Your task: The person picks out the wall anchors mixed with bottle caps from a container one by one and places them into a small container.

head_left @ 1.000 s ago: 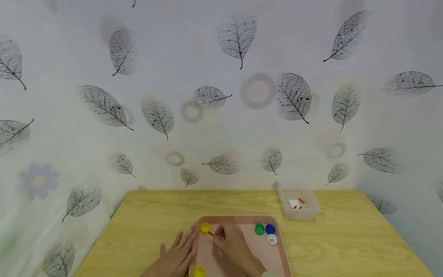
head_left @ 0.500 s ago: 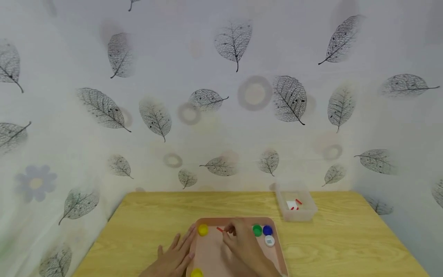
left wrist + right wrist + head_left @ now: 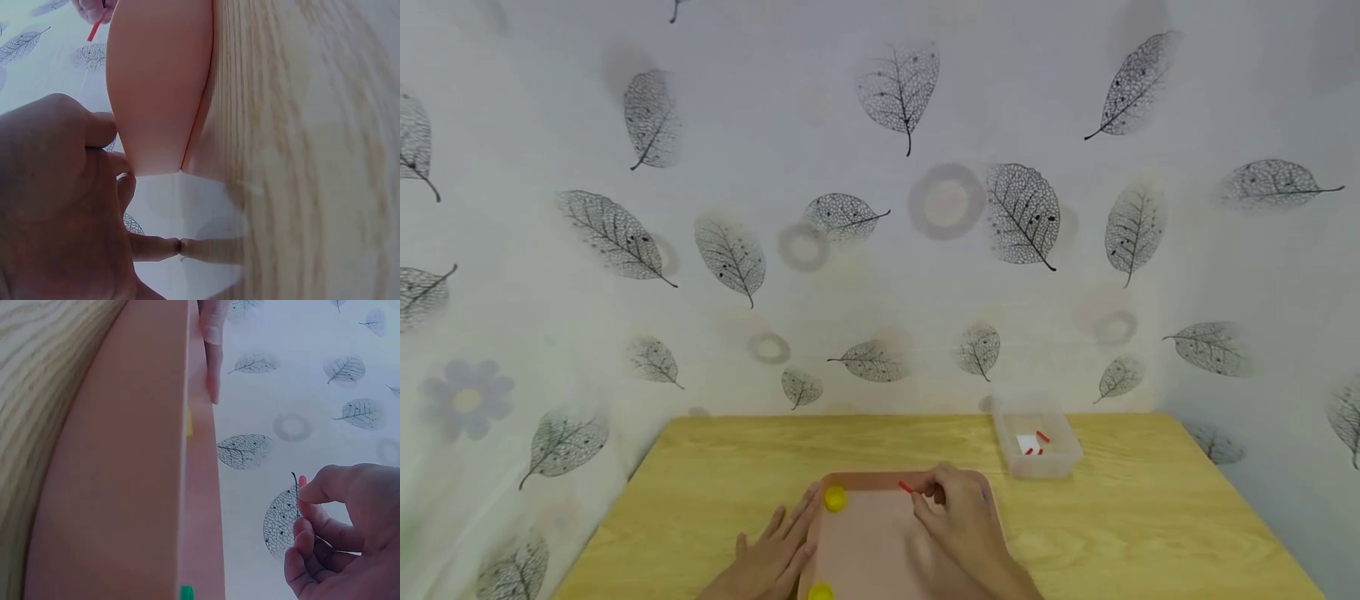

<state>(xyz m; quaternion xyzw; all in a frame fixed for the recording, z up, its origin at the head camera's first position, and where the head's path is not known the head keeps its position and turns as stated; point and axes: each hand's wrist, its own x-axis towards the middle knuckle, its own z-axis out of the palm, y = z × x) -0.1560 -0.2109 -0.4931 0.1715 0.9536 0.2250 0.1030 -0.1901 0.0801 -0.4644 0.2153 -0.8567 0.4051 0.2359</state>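
My right hand pinches a small red stick between thumb and index finger, above the far part of a pink tray. In the right wrist view the stick's red tip pokes out past the thumb, while the other fingers curl loosely. Fingers stretched out, my left hand rests against the tray's left edge. Two yellow round caps lie along the tray's left side. My right hand covers most of the far right corner; only a bit of green cap shows in the right wrist view.
Behind the tray to the right stands a clear plastic box, holding a white square piece and several red sticks. The wooden table ends at a leaf-patterned curtain.
My right hand has carried the red stick from beside the far yellow cap rightward across the tray, now hiding the green, blue and white caps. My left hand stays at the tray's edge.
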